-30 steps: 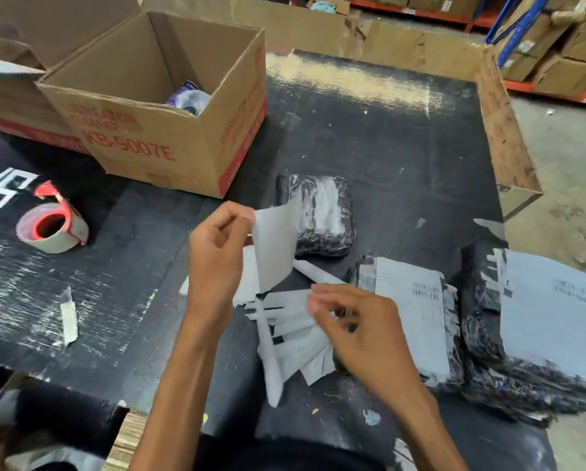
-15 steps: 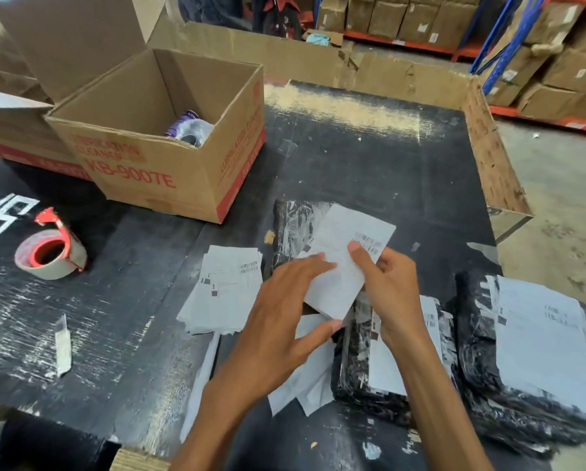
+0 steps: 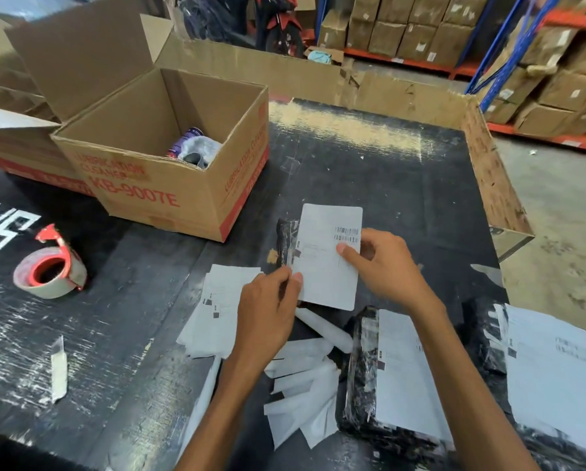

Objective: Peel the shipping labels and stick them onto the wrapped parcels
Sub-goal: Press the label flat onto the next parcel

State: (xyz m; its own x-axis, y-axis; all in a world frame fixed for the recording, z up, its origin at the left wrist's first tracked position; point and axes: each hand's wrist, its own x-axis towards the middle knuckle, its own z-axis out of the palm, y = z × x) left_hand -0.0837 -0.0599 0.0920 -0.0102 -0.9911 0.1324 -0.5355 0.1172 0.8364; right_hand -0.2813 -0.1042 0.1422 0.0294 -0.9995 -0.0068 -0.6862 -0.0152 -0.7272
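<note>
This is a warehouse packing station: blue and orange racks (image 3: 509,45) full of brown cartons (image 3: 420,32) stand behind a black packing table (image 3: 369,185), with an open cardboard box (image 3: 169,185) and a tape roll (image 3: 50,270) near its left edge.

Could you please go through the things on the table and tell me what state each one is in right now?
shipping label: peeled, held flat over the parcel
small wrapped parcel: mostly covered by the label
left hand: pinching the label's lower left edge
right hand: gripping its right side
cardboard box: open
tape roll: lying flat
label stack: unpeeled
backing strips: discarded, loose
</note>
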